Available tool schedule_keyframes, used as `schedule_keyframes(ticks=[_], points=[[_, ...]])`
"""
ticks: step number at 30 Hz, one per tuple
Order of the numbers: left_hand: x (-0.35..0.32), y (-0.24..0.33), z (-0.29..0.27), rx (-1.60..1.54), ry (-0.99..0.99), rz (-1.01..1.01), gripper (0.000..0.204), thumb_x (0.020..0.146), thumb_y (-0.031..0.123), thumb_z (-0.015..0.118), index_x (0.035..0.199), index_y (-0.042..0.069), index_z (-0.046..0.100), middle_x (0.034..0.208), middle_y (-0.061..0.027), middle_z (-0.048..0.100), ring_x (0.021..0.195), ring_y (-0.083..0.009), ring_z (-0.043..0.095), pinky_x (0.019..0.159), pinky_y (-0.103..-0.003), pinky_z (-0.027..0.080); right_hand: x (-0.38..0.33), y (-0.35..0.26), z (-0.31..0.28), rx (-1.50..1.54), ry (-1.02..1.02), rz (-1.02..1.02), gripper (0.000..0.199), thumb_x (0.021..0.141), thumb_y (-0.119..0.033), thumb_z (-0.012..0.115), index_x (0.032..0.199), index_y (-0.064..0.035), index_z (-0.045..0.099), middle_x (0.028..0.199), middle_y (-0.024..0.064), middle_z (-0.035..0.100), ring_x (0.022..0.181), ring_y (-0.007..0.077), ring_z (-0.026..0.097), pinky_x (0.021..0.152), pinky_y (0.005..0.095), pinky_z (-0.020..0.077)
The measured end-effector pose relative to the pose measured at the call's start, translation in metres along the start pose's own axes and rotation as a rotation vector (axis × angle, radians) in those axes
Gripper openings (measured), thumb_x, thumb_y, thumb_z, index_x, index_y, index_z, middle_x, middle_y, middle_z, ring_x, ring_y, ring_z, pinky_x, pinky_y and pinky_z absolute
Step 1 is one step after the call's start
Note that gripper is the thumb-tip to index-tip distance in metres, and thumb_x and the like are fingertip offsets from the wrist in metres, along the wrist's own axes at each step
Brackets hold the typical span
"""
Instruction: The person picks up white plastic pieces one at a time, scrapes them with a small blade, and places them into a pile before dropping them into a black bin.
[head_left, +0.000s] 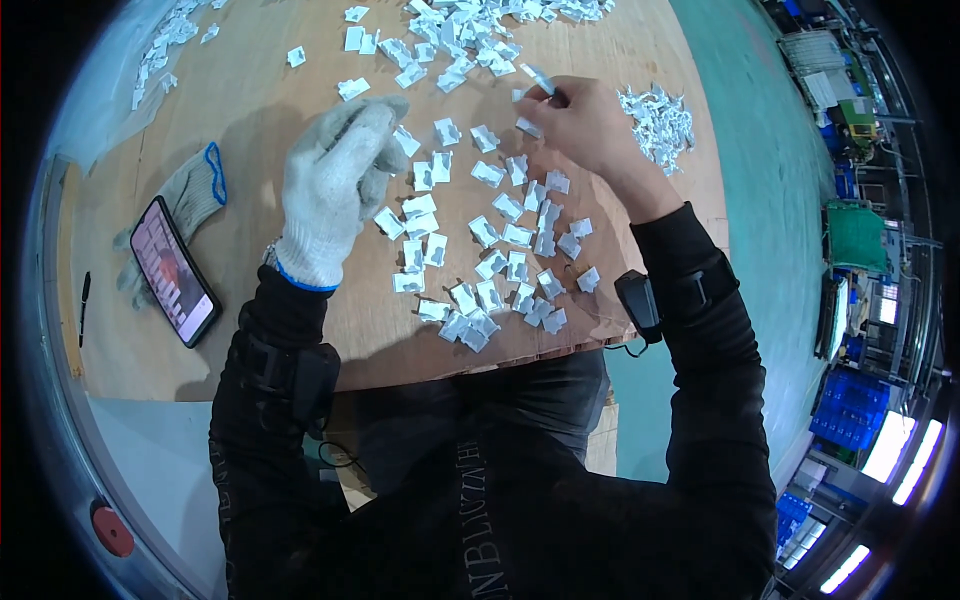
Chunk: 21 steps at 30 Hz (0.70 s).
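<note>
My left hand (343, 180), in a white knitted glove with a blue cuff edge, is raised over the table with its fingers curled together. A small bent metal piece (406, 140) shows right beside its fingertips; whether they touch it, I cannot tell. My bare right hand (580, 125) is closed on a slim tool (538, 79) with a pale, shiny end and a dark part at the fingers. Below those fingers lies another metal piece (528, 127). Many similar silvery pieces (484, 232) are spread between my forearms, some in loose rows and some overlapping near the front edge.
A large heap of metal pieces (455, 35) lies at the far side, with a pile of thin, shiny scraps (660, 128) at the right. Leftward are a phone (172, 270) resting on a spare glove (190, 190), a black pen (84, 308) and clear plastic sheeting (110, 95).
</note>
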<state>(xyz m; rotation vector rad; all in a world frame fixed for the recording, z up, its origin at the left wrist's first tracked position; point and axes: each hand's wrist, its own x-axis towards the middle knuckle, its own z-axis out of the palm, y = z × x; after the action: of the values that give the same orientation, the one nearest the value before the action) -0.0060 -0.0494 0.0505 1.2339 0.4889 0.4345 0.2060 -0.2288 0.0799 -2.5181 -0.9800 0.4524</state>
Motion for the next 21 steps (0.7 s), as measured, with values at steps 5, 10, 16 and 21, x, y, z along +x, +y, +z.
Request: schedule_keyframes(ticks=[5,10,16,21], points=[[0.000,0.000,-0.001,-0.002,0.002,-0.025,0.032,0.104,0.026,0.060,0.120,0.000,0.071,0.073,-0.0018,0.066,0.047,-0.0026,0.042,0.042,-0.021,0.030,-0.005,0.015,0.001,0.036,0.045,0.007,0.025,0.091,-0.019,0.072,0.106,0.0002,0.077,0.079,0.0087,0.071,0.067,0.0121,0.061,0.064,0.0288,0.0500],[0.002,-0.003,-0.002,-0.054,0.005,-0.056,0.032,0.104,0.026,0.060,0.121,0.000,0.070,0.073,-0.0011,0.066,0.048,-0.0018,0.042,0.042,-0.021,0.030,-0.009,0.032,0.003,0.177,-0.038,-0.068,0.023,0.093,-0.015,0.068,0.109,-0.0018,0.078,0.078,0.0032,0.067,0.065,0.0102,0.055,0.061,0.0282,0.0464],[0.004,-0.004,-0.002,-0.056,0.031,-0.060,0.033,0.104,0.027,0.062,0.122,0.000,0.069,0.073,-0.0004,0.065,0.049,-0.0014,0.043,0.043,-0.020,0.030,-0.030,0.049,-0.001,0.266,0.073,0.044,0.027,0.094,-0.012,0.066,0.118,-0.0034,0.075,0.074,-0.0023,0.056,0.064,0.0075,0.049,0.061,0.0261,0.0443],[0.004,-0.006,-0.002,-0.055,0.040,-0.050,0.033,0.104,0.026,0.062,0.122,0.000,0.069,0.074,-0.0002,0.065,0.050,-0.0011,0.043,0.043,-0.020,0.030,-0.036,0.060,0.004,0.252,0.068,0.006,0.028,0.095,-0.014,0.069,0.120,-0.0029,0.073,0.076,-0.0027,0.059,0.066,0.0067,0.050,0.061,0.0263,0.0450]])
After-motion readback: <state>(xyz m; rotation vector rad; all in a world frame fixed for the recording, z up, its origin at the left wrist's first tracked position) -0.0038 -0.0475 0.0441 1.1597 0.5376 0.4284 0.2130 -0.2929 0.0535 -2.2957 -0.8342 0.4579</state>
